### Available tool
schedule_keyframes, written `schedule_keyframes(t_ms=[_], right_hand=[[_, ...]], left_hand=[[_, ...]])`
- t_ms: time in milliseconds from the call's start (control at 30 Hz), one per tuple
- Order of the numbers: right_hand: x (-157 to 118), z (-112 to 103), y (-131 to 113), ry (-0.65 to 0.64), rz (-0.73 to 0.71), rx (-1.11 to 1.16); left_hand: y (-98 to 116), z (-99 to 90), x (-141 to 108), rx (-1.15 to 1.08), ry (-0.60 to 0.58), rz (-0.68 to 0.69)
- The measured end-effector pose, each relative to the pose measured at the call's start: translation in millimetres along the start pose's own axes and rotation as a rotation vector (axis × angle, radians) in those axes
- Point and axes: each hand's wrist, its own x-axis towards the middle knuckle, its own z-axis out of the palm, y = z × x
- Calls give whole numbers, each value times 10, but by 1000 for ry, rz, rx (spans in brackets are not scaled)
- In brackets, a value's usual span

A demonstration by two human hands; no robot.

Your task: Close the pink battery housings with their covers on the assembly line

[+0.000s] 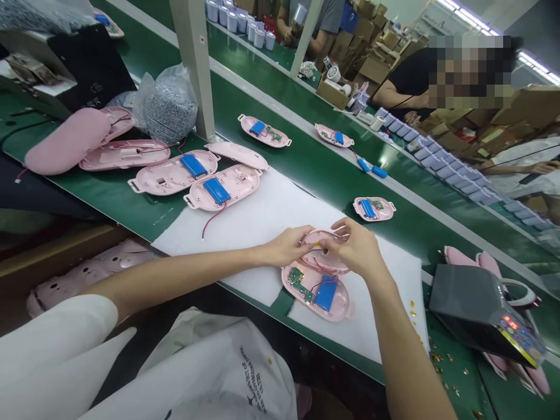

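Head camera looking down at the green belt [324, 175]
The camera sat on the person's head, above the near edge of the belt. It faced forward and down across the belt. It was close to the left hand [284, 246] and right hand [355, 248], and the belt's far side looked farther away.

A green conveyor belt [315, 146] runs diagonally through the room, edged by a pale rail [306, 99], with a white upright post [191, 58] at the rail. A second green belt [245, 49] lies parallel beyond. Cardboard cartons [371, 58] stand stacked along the far side. Fluorescent strip lights [464, 16] overhead, upper right.
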Motion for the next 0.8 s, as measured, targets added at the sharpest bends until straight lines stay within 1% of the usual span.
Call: schedule_keyframes(t_ms=[67, 100, 133, 200, 300, 367, 433, 500, 533, 567, 600, 633, 667, 733, 800], right_hand=[[6, -53, 27, -107, -37, 60], [3, -67, 37, -125, -60, 81], [-3, -73, 44, -124, -88, 98], [-25, -72, 51, -77, -139, 118], [-131, -63, 61, -3, -211, 118], [-299, -36, 69, 124, -311, 94], [-554, 46, 67, 341, -471, 10], [-846, 202, 54, 578, -603, -105], [-981, 301, 46, 666, -642, -150], [-1099, 406, 38, 721, -665, -172], [-1193, 509, 33, 743, -673, -170], [-1265, 604, 30, 737, -671, -147], [-1317, 685, 29, 714, -662, -105], [-1394, 793, 37, 667, -626, 9], [-1478, 817, 74, 668, -605, 102]], left_hand=[[13, -3, -4, 6, 29, -7], [19, -5, 0, 3, 33, -4], [24, -6, 8, -5, 29, 4], [35, -6, 28, -15, 11, 27], [56, 5, 31, 40, -28, 81], [74, 2, -4, 102, -70, 119], [106, -37, -64, 169, -152, 152], [168, -126, -129, 240, -304, 211], [215, -184, -153, 289, -399, 254], [274, -242, -166, 346, -498, 293], [344, -291, -166, 410, -598, 314], [422, -321, -150, 477, -679, 308], [505, -325, -119, 540, -724, 270], [668, -245, -28, 652, -723, 134], [789, -94, 76, 747, -704, -14]])
